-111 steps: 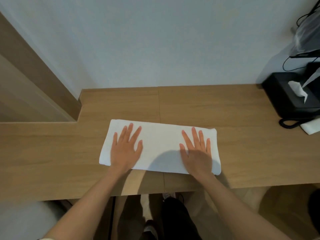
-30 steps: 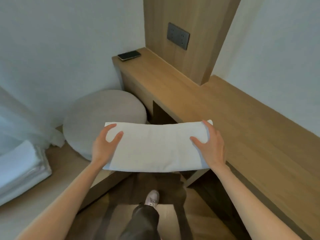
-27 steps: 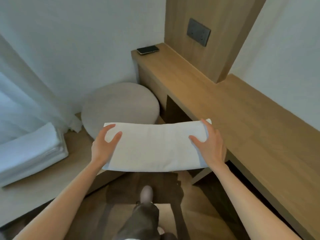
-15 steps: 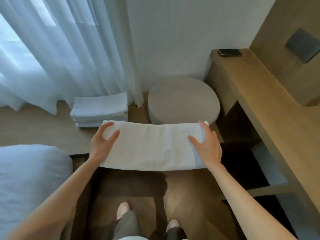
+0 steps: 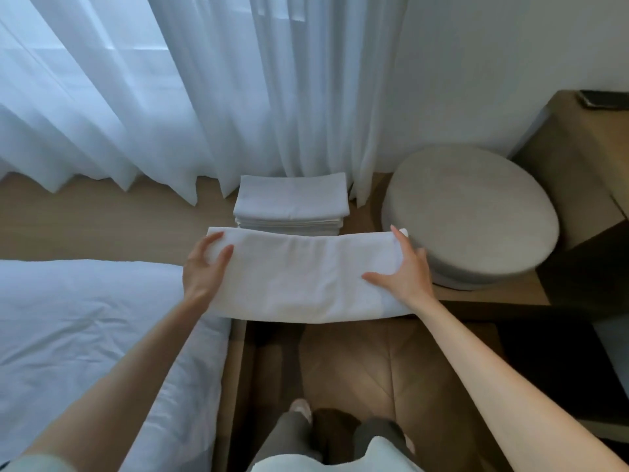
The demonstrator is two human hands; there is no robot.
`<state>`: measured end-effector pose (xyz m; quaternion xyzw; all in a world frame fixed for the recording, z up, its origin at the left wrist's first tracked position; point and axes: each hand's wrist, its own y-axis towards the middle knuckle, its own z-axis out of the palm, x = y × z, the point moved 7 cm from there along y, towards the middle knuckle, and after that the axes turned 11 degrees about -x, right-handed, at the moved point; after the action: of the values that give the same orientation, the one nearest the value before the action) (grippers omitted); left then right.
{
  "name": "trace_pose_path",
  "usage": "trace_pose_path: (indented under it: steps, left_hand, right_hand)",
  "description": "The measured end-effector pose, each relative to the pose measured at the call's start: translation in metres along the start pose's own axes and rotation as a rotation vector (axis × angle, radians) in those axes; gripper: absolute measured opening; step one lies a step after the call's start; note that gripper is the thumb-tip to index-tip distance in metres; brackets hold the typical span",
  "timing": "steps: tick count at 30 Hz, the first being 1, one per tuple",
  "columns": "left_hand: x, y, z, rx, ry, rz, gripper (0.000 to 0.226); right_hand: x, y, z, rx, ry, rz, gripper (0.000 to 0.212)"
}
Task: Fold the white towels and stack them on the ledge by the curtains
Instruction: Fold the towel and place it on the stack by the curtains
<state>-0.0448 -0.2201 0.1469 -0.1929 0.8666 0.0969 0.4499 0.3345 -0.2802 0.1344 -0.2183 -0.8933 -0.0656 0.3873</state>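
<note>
I hold a folded white towel flat in the air in front of me. My left hand grips its left end and my right hand grips its right end. Just beyond the towel's far edge, a stack of folded white towels sits on the wooden ledge at the foot of the sheer white curtains. The held towel hides the front of the stack.
A round grey stool cushion rests on the ledge right of the stack. A bed with white bedding fills the lower left. A wooden desk with a dark phone is at far right. Brown floor lies below.
I lifted the folded towel off the desk and turned left with it. The stack by the curtains has swung from the left to straight ahead, just beyond the towel.
</note>
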Motion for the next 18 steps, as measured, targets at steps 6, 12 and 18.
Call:
trace_pose_path:
  steps: [6, 12, 18]
  left_hand:
    - [0.027, 0.063, 0.006, 0.006, -0.032, -0.076, 0.032]
    - [0.032, 0.133, 0.045, 0.032, -0.066, -0.111, 0.032]
    - [0.025, 0.217, 0.104, 0.033, -0.066, -0.137, 0.032]
  right_hand:
    - [0.032, 0.033, 0.050, 0.000, -0.004, 0.023, 0.095]
    - [0.048, 0.100, 0.087, -0.065, -0.023, -0.005, 0.090]
    - [0.052, 0.197, 0.125, -0.093, -0.007, 0.034, 0.083]
